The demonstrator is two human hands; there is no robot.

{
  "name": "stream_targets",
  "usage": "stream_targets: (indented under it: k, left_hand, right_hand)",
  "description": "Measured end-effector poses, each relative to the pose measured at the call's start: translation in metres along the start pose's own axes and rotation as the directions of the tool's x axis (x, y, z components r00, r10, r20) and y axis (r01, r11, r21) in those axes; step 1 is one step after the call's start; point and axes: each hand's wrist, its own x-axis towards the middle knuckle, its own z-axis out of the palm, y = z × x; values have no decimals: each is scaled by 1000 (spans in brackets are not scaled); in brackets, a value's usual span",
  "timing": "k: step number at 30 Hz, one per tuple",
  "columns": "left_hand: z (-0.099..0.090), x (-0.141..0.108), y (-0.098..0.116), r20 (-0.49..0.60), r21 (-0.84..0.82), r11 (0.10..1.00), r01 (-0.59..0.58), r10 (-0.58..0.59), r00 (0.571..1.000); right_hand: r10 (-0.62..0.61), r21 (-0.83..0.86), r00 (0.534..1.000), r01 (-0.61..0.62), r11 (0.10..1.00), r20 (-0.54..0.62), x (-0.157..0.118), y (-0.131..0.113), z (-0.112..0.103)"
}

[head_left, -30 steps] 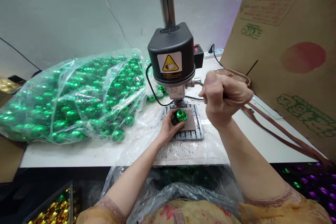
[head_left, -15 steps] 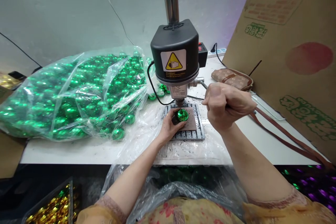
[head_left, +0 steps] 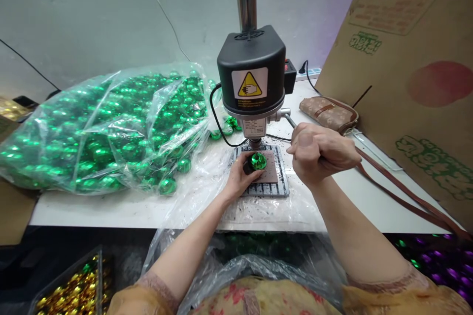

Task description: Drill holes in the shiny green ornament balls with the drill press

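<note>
A shiny green faceted ball (head_left: 259, 161) sits under the chuck of a black bench drill press (head_left: 252, 71). My left hand (head_left: 240, 175) grips the ball from the left, thumb in front and fingers behind. Beneath it is a brown board (head_left: 271, 173) on the slotted metal base (head_left: 283, 184), with dark shavings scattered about. My right hand (head_left: 320, 152) is closed in a fist around the drill press's feed lever (head_left: 290, 120), whose grip end is hidden inside the fingers. The drill tip meets the ball's top; how deep it goes I cannot tell.
A clear plastic bag (head_left: 111, 133) full of green balls lies at the left. A brown handbag (head_left: 328, 112) and a large cardboard box (head_left: 410, 74) stand right. Below the table edge are an open plastic bag (head_left: 258, 263), a crate of gold balls (head_left: 70, 288) and purple balls (head_left: 443, 261).
The view has shifted slightly, so the drill press appears a little further right. Both hands keep their holds, the right fist marginally lower.
</note>
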Motion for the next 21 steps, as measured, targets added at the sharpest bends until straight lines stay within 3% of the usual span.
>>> stream_targets:
  k: [12, 14, 17, 21]
  left_hand:
    - [1, -2, 2, -6, -30, 1000, 4, -5, 1000]
    - [2, -1, 2, -13, -25, 1000, 7, -8, 1000]
    - [5, 0, 4, -52, -10, 999, 35, -35, 998]
    - [2, -10, 17, -198, 81, 993, 86, -68, 978]
  right_hand:
    - [-23, 33, 998, 21, 999, 65, -11, -3, -8]
    - [46, -4, 999, -46, 999, 26, 2, -7, -2]
    - [281, -107, 960, -281, 954, -21, 35, -12, 10]
    - [493, -128, 869, -485, 865, 40, 70, -7, 20]
